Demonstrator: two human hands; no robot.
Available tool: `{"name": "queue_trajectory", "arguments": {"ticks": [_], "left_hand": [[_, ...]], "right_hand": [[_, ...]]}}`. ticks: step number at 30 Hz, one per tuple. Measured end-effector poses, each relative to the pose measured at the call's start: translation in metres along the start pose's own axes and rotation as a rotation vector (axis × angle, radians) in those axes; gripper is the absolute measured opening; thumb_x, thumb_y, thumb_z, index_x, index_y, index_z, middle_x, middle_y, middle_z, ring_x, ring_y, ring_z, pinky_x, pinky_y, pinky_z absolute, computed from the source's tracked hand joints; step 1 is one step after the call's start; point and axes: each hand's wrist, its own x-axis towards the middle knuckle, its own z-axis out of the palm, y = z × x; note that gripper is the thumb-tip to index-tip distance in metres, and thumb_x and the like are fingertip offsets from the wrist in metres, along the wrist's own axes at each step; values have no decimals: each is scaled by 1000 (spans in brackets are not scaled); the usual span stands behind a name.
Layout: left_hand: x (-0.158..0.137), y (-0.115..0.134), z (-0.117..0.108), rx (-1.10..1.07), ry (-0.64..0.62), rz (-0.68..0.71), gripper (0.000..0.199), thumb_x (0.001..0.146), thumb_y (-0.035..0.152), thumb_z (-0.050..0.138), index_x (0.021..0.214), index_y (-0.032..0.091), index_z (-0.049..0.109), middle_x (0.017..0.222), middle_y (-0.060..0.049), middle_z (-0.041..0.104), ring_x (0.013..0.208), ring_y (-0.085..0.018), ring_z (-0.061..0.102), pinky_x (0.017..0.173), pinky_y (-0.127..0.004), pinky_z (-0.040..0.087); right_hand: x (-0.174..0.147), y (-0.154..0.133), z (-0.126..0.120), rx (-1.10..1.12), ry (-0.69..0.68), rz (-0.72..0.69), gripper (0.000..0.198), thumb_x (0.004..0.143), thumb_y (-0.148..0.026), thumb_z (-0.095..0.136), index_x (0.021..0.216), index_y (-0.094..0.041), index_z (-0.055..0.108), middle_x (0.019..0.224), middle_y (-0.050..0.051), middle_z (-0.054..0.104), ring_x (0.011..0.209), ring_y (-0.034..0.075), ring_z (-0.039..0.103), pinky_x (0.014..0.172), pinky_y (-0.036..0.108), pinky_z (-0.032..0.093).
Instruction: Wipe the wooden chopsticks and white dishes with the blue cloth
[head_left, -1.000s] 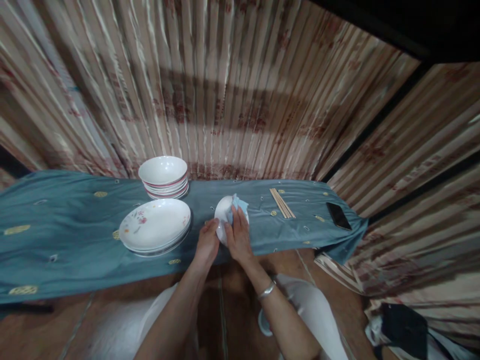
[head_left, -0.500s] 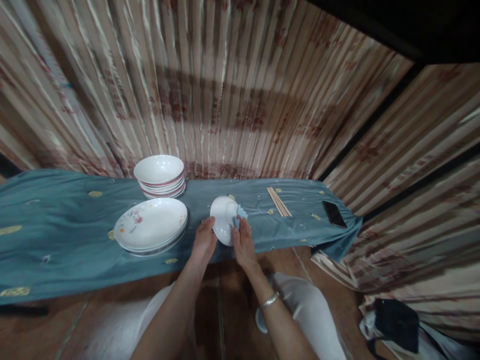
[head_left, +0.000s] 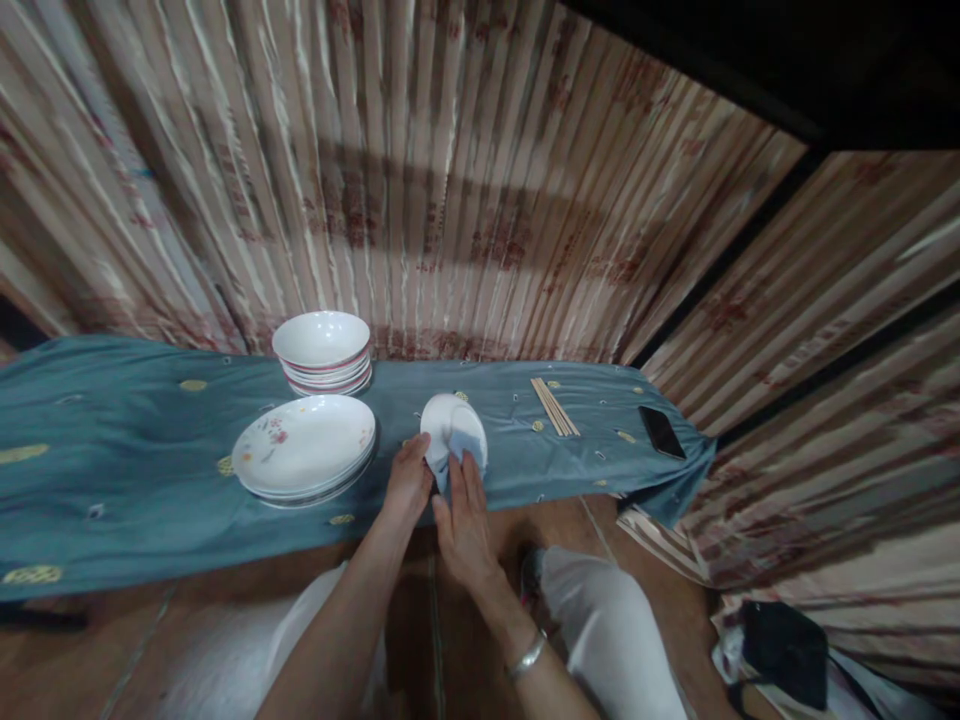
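A small white bowl (head_left: 436,415) is tilted above the front part of the cloth-covered table. My left hand (head_left: 410,482) grips it by its left edge, thumb on the near side. A light blue cloth (head_left: 466,441) lies against the bowl's surface, partly hidden by fingers. My right hand (head_left: 465,515) presses that cloth onto the bowl with its fingers fairly straight. To the left are a stack of oval plates (head_left: 307,445) with a floral print and, behind it, a stack of white bowls (head_left: 321,338) with red rims.
Several wooden chopsticks (head_left: 555,407) lie on the teal tablecloth (head_left: 487,385) to the right. A black phone (head_left: 661,432) rests near the table's right end. Pleated curtains (head_left: 450,200) hang behind the table. A black bag (head_left: 784,650) sits at the lower right.
My right hand and the blue cloth have moved from the bowl's right side towards its near side. The bowl has turned in my left hand. The stacks have stayed in place.
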Motion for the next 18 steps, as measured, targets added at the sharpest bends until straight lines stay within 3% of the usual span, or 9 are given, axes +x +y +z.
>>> {"name": "queue_trajectory", "arguments": {"ticks": [6,18], "left_hand": [[-5,2,3,15,18,32,13,57,19,74,64,14,65,64,2,66,59,-9,58,62,-21,44],[-5,1,6,-42,-158,-17,20,60,24,76,77,14,70,72,-4,70,83,-21,65,76,-29,48]], "right_hand": [[31,-5,-7,-56,-65,-149,54,96,-36,31,145,-14,27,152,12,26,143,23,14,112,48,26],[104,4,-22,-2,-98,-148,47,96,-38,26,134,-17,47,143,10,42,137,23,28,110,47,26]]}}
